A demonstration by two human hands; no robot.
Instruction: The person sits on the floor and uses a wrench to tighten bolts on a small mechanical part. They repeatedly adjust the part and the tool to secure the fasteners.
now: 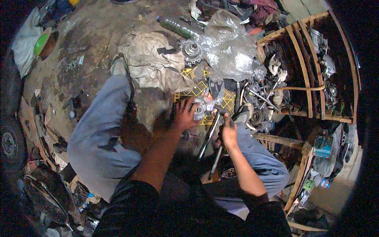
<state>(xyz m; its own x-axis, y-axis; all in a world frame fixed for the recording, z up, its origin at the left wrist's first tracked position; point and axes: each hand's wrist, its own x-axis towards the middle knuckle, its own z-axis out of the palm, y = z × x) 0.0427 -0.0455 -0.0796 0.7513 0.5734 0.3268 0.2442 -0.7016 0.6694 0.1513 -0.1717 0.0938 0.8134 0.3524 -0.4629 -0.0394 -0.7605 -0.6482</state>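
My left hand [186,114] has its fingers bent against the edge of a round, silvery metal part [200,109] with a hole in its middle, steadying it over a yellow plastic grid [228,103]. My right hand [228,132] is closed round a hammer-like tool with a dark crosswise head [219,110] close to the round part; its long metal handle runs down toward me. Beside it slants a shiny metal rod [208,137], whose upper end is near the tool's head. Whether the rod touches my right hand I cannot tell.
A dirty cloth [152,59] and a toothed metal gear part [192,49] lie beyond my hands. Clear plastic wrap [231,45] covers things behind, beside a bottle [178,29]. A wooden rack [302,63] with metal parts stands at right. A tyre [10,142] is far left.
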